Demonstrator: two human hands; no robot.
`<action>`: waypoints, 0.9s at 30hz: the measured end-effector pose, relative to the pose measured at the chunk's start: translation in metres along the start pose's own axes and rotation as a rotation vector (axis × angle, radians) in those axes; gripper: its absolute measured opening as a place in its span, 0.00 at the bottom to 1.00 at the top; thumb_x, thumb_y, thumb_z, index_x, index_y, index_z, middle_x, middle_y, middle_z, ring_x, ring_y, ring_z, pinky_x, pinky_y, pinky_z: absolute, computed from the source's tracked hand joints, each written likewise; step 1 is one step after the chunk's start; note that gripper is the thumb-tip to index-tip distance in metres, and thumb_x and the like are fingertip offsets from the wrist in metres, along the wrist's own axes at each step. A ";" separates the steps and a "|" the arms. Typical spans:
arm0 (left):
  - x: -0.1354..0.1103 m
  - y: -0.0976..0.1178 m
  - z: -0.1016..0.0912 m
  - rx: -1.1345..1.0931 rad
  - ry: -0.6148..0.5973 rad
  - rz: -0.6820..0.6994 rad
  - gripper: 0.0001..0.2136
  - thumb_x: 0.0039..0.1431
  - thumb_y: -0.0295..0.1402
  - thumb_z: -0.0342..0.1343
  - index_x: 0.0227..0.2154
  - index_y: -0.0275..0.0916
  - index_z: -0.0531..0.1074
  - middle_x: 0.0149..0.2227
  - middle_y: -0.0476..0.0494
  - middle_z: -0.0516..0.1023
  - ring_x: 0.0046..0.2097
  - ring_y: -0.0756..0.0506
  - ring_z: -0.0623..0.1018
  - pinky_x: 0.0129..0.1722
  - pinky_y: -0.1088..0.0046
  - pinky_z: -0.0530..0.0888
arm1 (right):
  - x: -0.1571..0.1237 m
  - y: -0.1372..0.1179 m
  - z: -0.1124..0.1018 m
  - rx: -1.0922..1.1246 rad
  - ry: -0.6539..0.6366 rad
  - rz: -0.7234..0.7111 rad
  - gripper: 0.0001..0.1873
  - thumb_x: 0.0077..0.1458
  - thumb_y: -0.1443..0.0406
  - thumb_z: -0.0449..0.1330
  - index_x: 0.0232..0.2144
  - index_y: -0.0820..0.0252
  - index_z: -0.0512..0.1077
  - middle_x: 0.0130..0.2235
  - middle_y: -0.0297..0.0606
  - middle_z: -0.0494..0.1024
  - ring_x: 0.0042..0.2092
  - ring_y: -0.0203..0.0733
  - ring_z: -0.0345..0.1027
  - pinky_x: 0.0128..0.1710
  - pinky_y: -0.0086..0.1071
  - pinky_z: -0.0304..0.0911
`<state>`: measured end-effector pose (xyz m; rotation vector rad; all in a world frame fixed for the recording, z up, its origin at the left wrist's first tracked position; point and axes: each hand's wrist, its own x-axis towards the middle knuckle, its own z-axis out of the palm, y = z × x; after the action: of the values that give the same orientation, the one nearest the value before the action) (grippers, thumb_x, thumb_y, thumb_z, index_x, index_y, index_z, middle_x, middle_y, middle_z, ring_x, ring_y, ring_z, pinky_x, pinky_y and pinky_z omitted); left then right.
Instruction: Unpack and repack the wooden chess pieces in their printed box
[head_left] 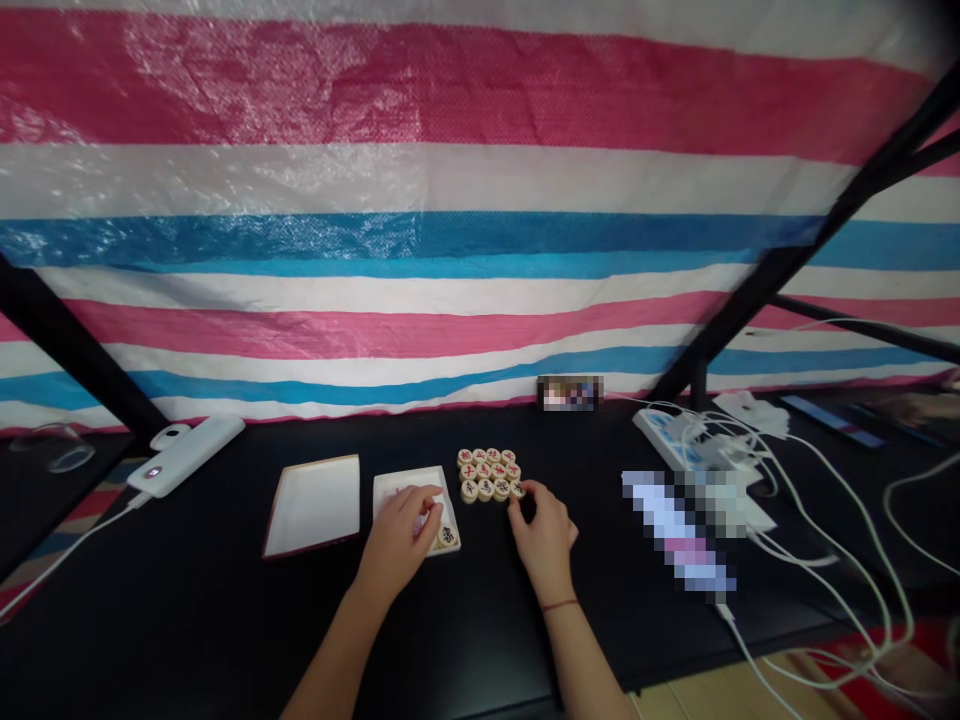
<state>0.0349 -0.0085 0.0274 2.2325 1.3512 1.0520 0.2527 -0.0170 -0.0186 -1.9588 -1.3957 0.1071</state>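
Observation:
Cream xiangqi pieces (pixel 486 471) stand in three neat rows on the black table, some visibly stacked. Red characters mark the back rows and black ones the front row. My right hand (pixel 546 530) pinches the xiangqi piece (pixel 517 489) at the front row's right end between thumb and forefinger. To the left, my left hand (pixel 405 525) is over a white open box (pixel 409 477), its fingers curled and closed. Whatever they may hold is hidden. A black-marked piece (pixel 447 536) lies in the box's near right corner, with others partly covered by the hand.
The box lid (pixel 315 505) lies inside up on the left. Farther left is a white power bank (pixel 187 458) with a cable. On the right are a blurred phone (pixel 679 532), a power strip (pixel 660 435) and tangled white cables (pixel 847 510). Another blurred device (pixel 570 393) leans at the back.

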 end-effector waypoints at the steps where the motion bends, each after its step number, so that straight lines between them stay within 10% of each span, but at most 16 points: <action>1: 0.000 0.001 0.000 -0.001 0.002 0.000 0.10 0.63 0.33 0.47 0.41 0.40 0.72 0.31 0.46 0.76 0.36 0.45 0.76 0.40 0.65 0.72 | 0.000 0.000 0.000 0.004 0.003 -0.004 0.15 0.54 0.59 0.50 0.41 0.57 0.69 0.43 0.42 0.76 0.47 0.52 0.66 0.44 0.44 0.55; 9: 0.002 0.001 -0.004 0.008 0.022 0.019 0.10 0.63 0.34 0.47 0.41 0.40 0.72 0.31 0.46 0.77 0.35 0.45 0.76 0.40 0.66 0.72 | 0.001 -0.003 -0.005 0.030 0.066 0.024 0.15 0.52 0.60 0.51 0.41 0.58 0.68 0.41 0.43 0.75 0.46 0.52 0.66 0.45 0.45 0.57; 13: 0.009 -0.009 -0.022 0.042 0.080 0.029 0.11 0.63 0.32 0.45 0.39 0.40 0.72 0.36 0.44 0.79 0.38 0.45 0.77 0.40 0.66 0.72 | -0.008 -0.019 -0.013 0.209 0.223 -0.250 0.09 0.54 0.63 0.52 0.36 0.59 0.69 0.39 0.45 0.75 0.45 0.49 0.68 0.46 0.44 0.60; 20: -0.004 -0.023 -0.045 0.243 0.014 0.085 0.11 0.61 0.30 0.45 0.33 0.41 0.73 0.34 0.44 0.80 0.38 0.44 0.76 0.40 0.64 0.67 | -0.027 -0.055 -0.009 0.272 -0.370 -0.675 0.28 0.46 0.62 0.63 0.51 0.56 0.67 0.53 0.44 0.72 0.49 0.48 0.69 0.48 0.40 0.67; 27: -0.020 -0.022 -0.037 0.390 -0.057 0.090 0.08 0.61 0.31 0.49 0.33 0.42 0.74 0.33 0.46 0.79 0.38 0.42 0.73 0.38 0.63 0.62 | -0.029 -0.055 -0.004 0.242 -0.430 -0.653 0.25 0.48 0.66 0.62 0.50 0.55 0.67 0.50 0.43 0.72 0.49 0.48 0.69 0.49 0.42 0.66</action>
<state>-0.0117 -0.0183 0.0305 2.5994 1.5529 0.7984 0.1988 -0.0346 0.0073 -1.2474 -2.1239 0.3849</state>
